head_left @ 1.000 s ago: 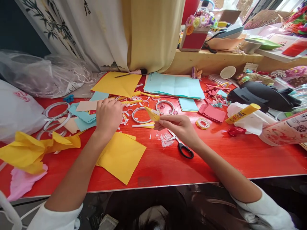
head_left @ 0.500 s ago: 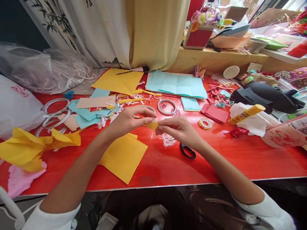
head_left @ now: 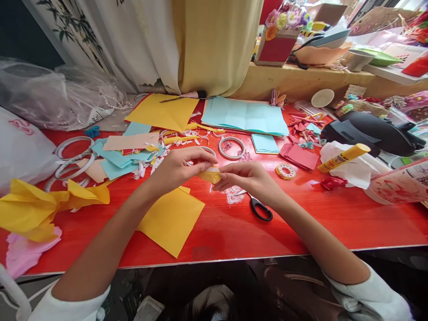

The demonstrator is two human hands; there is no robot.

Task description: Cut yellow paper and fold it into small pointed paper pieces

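Between my two hands, above the middle of the red table, is a small folded piece of yellow paper point(head_left: 211, 176) with a pale strip along its upper edge. My left hand point(head_left: 182, 166) pinches it from the left with thumb and fingers. From the right, my right hand point(head_left: 241, 176) pinches its other end. Below my left wrist lie square yellow sheets point(head_left: 174, 223), flat on the table. Black-handled scissors point(head_left: 261, 210) rest under my right wrist, their blades partly hidden by the hand. A roll of white tape point(head_left: 232, 148) lies just beyond my fingers.
Blue paper point(head_left: 245, 117), red squares point(head_left: 299, 156) and a small tape roll point(head_left: 285, 171) lie behind and right. A glue stick point(head_left: 343, 158) rests on white tissue. Several tape rolls point(head_left: 74, 149) and crumpled yellow paper point(head_left: 30, 207) are at left. The table's front edge point(head_left: 214, 262) runs nearby.
The yellow piece has turned slightly between my fingers, and more of it and its pale strip shows. My right hand has shifted a little, uncovering part of the scissors' blades.
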